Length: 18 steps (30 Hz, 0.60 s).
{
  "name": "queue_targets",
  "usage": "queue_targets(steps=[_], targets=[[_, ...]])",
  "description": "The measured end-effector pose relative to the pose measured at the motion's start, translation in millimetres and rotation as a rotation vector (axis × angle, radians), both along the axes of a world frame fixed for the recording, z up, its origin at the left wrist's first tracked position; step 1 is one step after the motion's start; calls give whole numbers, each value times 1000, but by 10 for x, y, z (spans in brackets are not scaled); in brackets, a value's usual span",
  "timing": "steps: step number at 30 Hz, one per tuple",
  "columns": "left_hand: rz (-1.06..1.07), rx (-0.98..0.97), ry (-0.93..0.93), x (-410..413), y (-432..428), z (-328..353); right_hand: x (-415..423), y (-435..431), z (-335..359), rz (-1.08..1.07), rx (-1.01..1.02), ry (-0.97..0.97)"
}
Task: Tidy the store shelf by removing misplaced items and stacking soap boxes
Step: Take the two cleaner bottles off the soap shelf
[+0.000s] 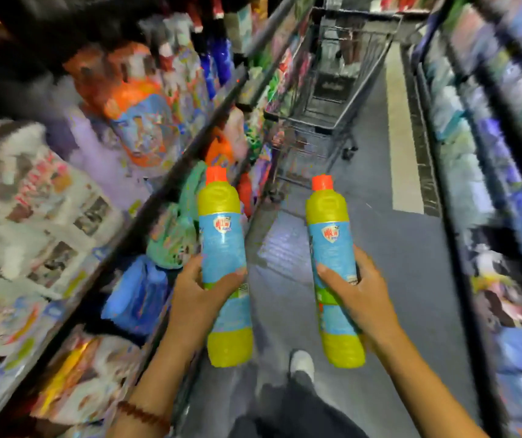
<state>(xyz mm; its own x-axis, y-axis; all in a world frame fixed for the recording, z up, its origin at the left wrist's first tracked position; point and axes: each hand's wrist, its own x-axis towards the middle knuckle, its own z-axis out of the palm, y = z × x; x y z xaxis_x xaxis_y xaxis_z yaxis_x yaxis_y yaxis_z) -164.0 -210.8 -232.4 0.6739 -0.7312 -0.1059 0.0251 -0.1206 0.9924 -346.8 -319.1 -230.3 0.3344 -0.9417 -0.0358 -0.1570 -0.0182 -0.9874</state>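
Left bottle [221, 235], right bottle [330, 241], fingers [365, 260] around each

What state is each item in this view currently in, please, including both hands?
Left bottle, orange cap on, roughly upright, held in the air.
Right bottle, orange cap on, roughly upright, held over the aisle.
Left hand, grips the left bottle's label.
Right hand, grips the right bottle's label.
Shopping cart, standing ahead in the aisle, untouched; contents blurred.
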Motion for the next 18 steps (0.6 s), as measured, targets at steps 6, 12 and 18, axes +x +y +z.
queue_targets(steps=[6,12,18], targets=[[-229,130,94,-766,-474,-265,-1016,-36,-211,-230,176,17],[-391,233,116,-1549,-1391,-392,-1919,-565,-501,-422,190,79],[-418,288,157,-2104,-2386,-495,-2490,-1465,-644,-503,170,144]])
